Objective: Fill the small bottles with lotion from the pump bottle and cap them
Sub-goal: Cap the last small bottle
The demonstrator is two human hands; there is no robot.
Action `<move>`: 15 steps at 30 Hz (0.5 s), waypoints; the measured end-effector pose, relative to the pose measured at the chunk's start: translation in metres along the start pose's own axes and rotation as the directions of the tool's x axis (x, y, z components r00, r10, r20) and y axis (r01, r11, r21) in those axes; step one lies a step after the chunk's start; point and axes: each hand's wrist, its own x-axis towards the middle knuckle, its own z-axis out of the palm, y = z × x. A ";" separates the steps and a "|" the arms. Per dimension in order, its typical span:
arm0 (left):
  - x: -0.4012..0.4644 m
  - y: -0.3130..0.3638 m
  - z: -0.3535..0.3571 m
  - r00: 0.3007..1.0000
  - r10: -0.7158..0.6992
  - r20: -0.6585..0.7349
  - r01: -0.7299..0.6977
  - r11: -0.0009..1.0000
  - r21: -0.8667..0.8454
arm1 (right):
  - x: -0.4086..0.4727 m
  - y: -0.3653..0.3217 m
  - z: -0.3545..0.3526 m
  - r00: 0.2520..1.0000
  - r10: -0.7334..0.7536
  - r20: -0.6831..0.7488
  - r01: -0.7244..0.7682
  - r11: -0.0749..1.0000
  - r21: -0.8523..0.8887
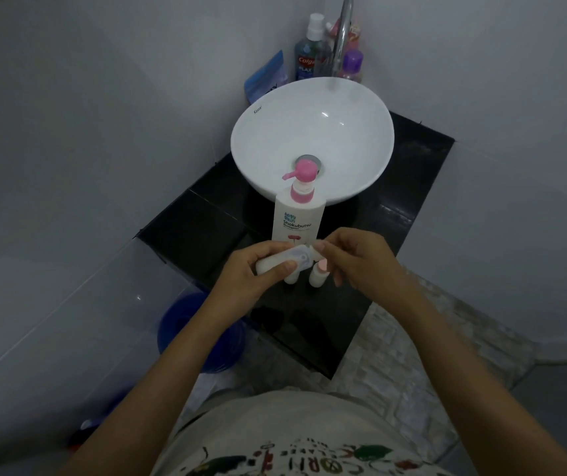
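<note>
A white pump bottle (297, 219) with a pink pump head stands upright on the black counter (203, 231), in front of the sink. My left hand (258, 269) grips a small white bottle (275, 262) lying sideways, its pale flip cap (301, 255) pointing right. My right hand (357, 259) pinches that cap with thumb and forefinger. Two more small white bottles stand on the counter under my hands: one (290, 277) mostly hidden, the other (318, 274) with a pinkish top.
A round white basin (361, 108) sits on the counter behind the pump bottle, with a chrome tap (342, 32) above. Mouthwash (309, 53), a purple bottle (352, 65) and a blue pouch (268, 77) stand at the back. A blue bucket (192, 334) is on the floor at left.
</note>
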 end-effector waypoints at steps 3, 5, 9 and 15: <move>0.001 -0.001 0.000 1.000 -0.005 -0.006 0.005 1.000 -0.010 | 0.000 -0.001 0.000 1.000 0.010 -0.003 -0.010 0.999 0.046; 0.001 -0.001 -0.001 1.000 -0.014 -0.015 0.013 0.999 -0.047 | -0.001 -0.002 -0.006 0.997 -0.058 0.057 0.054 0.995 0.081; 0.002 0.000 0.000 1.000 -0.003 -0.012 0.003 0.999 -0.039 | 0.000 -0.002 -0.003 0.999 -0.042 0.017 0.042 0.999 -0.015; 0.004 0.001 0.000 1.000 -0.004 -0.012 0.004 0.997 -0.071 | 0.002 -0.002 -0.008 0.994 -0.098 0.040 0.095 0.993 0.073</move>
